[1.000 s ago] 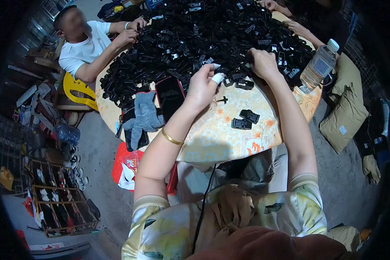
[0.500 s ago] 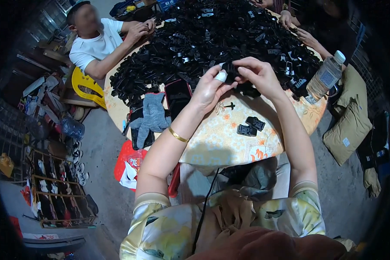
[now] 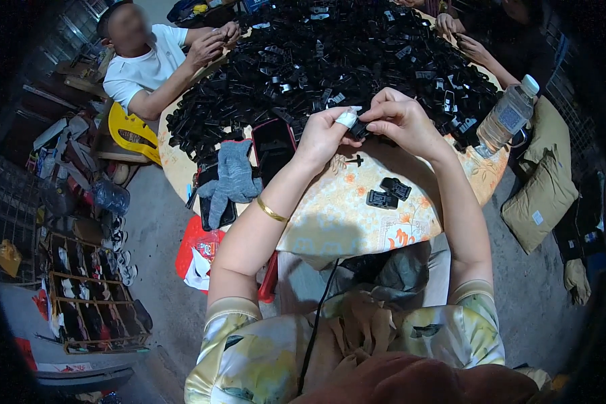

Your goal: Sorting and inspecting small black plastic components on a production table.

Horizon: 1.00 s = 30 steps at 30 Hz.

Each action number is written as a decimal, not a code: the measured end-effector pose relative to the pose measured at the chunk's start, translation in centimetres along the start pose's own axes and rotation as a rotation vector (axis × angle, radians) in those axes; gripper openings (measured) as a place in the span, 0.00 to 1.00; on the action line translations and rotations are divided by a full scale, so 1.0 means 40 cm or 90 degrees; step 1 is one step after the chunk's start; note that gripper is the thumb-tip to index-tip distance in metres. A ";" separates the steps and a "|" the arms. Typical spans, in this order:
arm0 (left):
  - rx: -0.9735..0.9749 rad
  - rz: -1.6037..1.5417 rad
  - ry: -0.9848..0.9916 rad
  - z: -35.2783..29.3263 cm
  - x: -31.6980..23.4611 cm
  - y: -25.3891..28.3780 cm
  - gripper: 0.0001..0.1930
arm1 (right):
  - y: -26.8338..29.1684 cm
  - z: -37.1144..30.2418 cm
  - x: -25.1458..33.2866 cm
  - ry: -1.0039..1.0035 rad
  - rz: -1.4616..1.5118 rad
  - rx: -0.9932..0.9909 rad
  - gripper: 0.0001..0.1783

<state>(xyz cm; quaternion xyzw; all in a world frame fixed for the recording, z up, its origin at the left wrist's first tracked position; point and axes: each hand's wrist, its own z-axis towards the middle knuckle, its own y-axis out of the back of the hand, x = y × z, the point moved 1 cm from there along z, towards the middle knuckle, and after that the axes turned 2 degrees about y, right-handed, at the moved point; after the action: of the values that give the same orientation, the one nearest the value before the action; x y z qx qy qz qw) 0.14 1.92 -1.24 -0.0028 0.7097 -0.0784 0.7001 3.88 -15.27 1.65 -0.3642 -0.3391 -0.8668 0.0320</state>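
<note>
The left hand (image 3: 322,138) and the right hand (image 3: 405,124) meet above the near side of the table (image 3: 323,232), at the edge of the big black pile (image 3: 316,60). Between them is a small black part (image 3: 359,129): the left hand grips it between thumb and fingers, and the right hand pinches it with thumb and forefinger, the other fingers curled. The fingers cover much of the part, so its exact form cannot be told. The left thumb wears a white wrap (image 3: 347,119), and a gold bangle (image 3: 271,210) circles the left forearm. Below the hands, two black clips (image 3: 388,193) lie touching on the flowered cover, and a small dark cross-shaped piece (image 3: 355,161) lies near them, closer to the hands. Left of the left hand, a phone (image 3: 273,141) lies beside the pile, with a grey glove (image 3: 234,175) just left of it. A clear bottle (image 3: 508,118) with a pale cap stands at the table's right side. Across the table to the left, a co-worker (image 3: 147,74) in a white top holds both hands close together by the pile; what they hold is too small to tell.
</note>
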 end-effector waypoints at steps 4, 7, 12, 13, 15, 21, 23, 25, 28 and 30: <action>0.067 0.087 -0.084 -0.022 -0.030 -0.030 0.13 | -0.002 -0.005 -0.026 0.043 0.009 -0.051 0.14; 0.050 0.122 -0.104 -0.021 -0.019 -0.027 0.15 | -0.014 -0.004 -0.021 0.034 -0.017 -0.068 0.18; -0.017 0.334 -0.210 -0.024 -0.017 -0.009 0.14 | 0.000 0.006 -0.027 -0.001 0.031 -0.065 0.18; 0.001 0.404 -0.233 -0.032 -0.014 -0.018 0.13 | 0.021 0.010 -0.052 -0.100 0.150 -0.075 0.17; 0.099 0.541 -0.271 -0.055 -0.034 -0.059 0.12 | 0.086 0.003 -0.114 -0.149 0.245 -0.161 0.15; 0.275 0.596 -0.362 -0.068 0.017 -0.091 0.10 | 0.052 0.002 -0.185 -0.095 -0.302 -0.158 0.13; 0.191 0.628 -0.365 -0.038 0.019 -0.072 0.11 | 0.029 0.004 -0.202 -0.034 -0.388 -0.131 0.15; -0.002 0.712 -0.396 -0.013 0.032 -0.054 0.11 | 0.006 0.013 -0.215 -0.057 -0.406 -0.117 0.14; -0.069 0.803 -0.394 0.015 0.050 -0.039 0.12 | -0.009 0.028 -0.235 -0.081 -0.446 -0.104 0.14; -0.060 0.866 -0.312 0.022 0.047 -0.045 0.11 | -0.003 0.032 -0.241 -0.114 -0.454 -0.092 0.14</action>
<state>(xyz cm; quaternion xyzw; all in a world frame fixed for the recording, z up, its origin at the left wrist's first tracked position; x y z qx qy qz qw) 0.78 -0.18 -2.90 0.3915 0.3795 0.4081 0.7322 11.69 -16.26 -4.08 -0.2985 -0.3839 -0.8100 -0.3278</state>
